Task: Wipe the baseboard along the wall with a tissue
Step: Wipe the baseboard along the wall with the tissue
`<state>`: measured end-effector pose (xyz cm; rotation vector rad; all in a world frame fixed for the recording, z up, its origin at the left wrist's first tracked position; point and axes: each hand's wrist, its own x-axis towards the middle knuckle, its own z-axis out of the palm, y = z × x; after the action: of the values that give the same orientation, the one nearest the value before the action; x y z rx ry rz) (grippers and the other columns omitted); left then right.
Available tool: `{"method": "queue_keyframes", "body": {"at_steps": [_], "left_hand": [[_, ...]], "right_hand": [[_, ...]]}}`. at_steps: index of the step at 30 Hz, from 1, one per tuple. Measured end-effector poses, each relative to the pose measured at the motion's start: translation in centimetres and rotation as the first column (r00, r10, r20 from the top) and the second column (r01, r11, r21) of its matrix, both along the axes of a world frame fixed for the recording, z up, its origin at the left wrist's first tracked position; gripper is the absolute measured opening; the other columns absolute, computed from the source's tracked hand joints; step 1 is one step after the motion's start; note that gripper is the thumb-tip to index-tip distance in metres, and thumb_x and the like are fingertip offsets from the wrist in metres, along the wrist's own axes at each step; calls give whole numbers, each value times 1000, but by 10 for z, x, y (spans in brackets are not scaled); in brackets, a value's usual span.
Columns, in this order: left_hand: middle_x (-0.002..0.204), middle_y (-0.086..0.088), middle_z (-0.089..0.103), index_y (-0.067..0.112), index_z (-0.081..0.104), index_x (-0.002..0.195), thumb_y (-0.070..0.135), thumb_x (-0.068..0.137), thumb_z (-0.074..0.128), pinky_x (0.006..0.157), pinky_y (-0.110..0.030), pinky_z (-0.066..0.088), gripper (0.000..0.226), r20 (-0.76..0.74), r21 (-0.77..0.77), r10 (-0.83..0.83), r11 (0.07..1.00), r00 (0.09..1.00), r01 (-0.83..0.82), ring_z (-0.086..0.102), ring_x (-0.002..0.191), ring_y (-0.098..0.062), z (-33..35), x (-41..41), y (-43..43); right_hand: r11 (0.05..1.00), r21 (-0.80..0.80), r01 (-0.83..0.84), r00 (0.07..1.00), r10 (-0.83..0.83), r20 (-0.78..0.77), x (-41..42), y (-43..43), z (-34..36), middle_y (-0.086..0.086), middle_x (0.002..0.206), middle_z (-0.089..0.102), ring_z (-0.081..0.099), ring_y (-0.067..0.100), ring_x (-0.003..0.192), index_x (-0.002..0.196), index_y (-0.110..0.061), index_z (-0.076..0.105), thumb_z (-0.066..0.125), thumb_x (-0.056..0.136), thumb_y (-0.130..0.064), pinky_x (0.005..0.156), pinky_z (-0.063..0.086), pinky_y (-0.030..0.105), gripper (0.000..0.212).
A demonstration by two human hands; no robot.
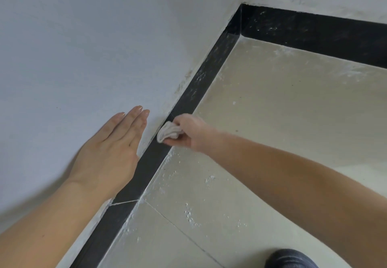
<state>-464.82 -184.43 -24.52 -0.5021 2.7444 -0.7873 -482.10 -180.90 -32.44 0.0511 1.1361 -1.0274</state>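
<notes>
A black baseboard [146,169] runs diagonally along the foot of the white wall [83,47], from the lower left up to the room corner. My right hand [189,132] is shut on a crumpled white tissue [167,133] and presses it against the top of the baseboard, about midway along. My left hand [111,150] lies flat on the wall just left of the tissue, fingers together and pointing up, holding nothing. Beyond the tissue the baseboard shows pale dusty smears; nearer me it looks darker.
A second black baseboard [314,35] meets the first at the corner [240,22] and runs right. The pale tiled floor [272,110] carries white specks and dust along the baseboard. A dark shoe [291,259] shows at the bottom edge.
</notes>
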Motion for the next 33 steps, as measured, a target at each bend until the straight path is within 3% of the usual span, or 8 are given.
{"method": "queue_keyframes", "body": {"at_steps": [2, 7, 10, 16, 20, 26, 29, 33], "left_hand": [[152, -15, 26, -8, 33, 140, 19, 87, 18, 120, -37, 3, 61, 1, -17, -9, 1000, 1000, 9, 21, 143, -25, -1, 1, 0], [154, -17, 18, -8, 28, 141, 23, 89, 15, 120, -40, 4, 62, 64, -76, -49, 996, 997, 53, 10, 145, -30, -1, 1, 0], [153, -19, 21, -9, 31, 139, 23, 87, 17, 119, -43, 3, 63, 100, -94, -45, 994, 994, 54, 8, 145, -35, 0, -5, 0], [150, -22, 28, -9, 32, 140, 19, 86, 20, 117, -44, 9, 62, 59, -119, -131, 983, 990, 137, 22, 141, -35, -6, -50, -15], [153, -21, 22, -6, 24, 145, 20, 88, 16, 118, -44, 10, 63, 55, -243, -176, 952, 983, 185, 20, 143, -33, 1, -91, -39], [153, -21, 21, -6, 21, 145, 19, 91, 14, 118, -42, 8, 60, 38, -254, -176, 950, 984, 180, 20, 143, -32, -7, -134, -60], [154, -20, 19, -7, 19, 145, 20, 91, 22, 118, -39, 5, 61, -37, -182, -107, 978, 994, 99, 18, 143, -30, -7, -144, -59], [155, -18, 16, -6, 16, 146, 21, 93, 19, 118, -38, 3, 60, -37, -160, -74, 985, 997, 67, 16, 144, -28, -4, -146, -54]], "right_hand": [[998, -53, 31, 993, -37, -112, -22, -12, 6, 13, 81, 57, 60, 21, 71, 75, -4, 48, 45, 95, -1, 80, 58, 35, 20], [928, -103, 358, 919, -370, -140, -80, -30, 1, 14, 71, 65, 64, 14, 45, 83, -7, 49, 43, 93, -1, 58, 60, 31, 14], [854, 16, 521, 847, -514, -135, -108, -28, -8, 19, 91, 70, 67, 23, 62, 99, -1, 61, 50, 91, -8, 64, 61, 34, 15], [998, 29, 55, 995, -53, -87, -47, -3, -15, 10, 59, 64, 59, 19, 49, 94, -3, 65, 46, 91, -19, 67, 56, 33, 25], [992, 49, -113, 992, 116, -43, -12, -2, -11, 16, 76, 67, 63, 24, 55, 89, -3, 63, 52, 90, -15, 62, 60, 34, 16], [959, 64, 275, 961, -273, -43, -107, -54, -15, 14, 58, 58, 53, 16, 31, 73, 0, 58, 43, 93, -8, 31, 45, 18, 26], [913, 55, 403, 915, -402, -29, -149, -64, -22, 9, 42, 56, 54, 14, 34, 61, -1, 55, 45, 95, -11, 38, 48, 20, 37], [871, 21, 491, 870, -492, 25, -159, -42, -26, 4, 47, 62, 59, 12, 39, 71, -7, 64, 40, 99, -28, 42, 51, 21, 42]]}}
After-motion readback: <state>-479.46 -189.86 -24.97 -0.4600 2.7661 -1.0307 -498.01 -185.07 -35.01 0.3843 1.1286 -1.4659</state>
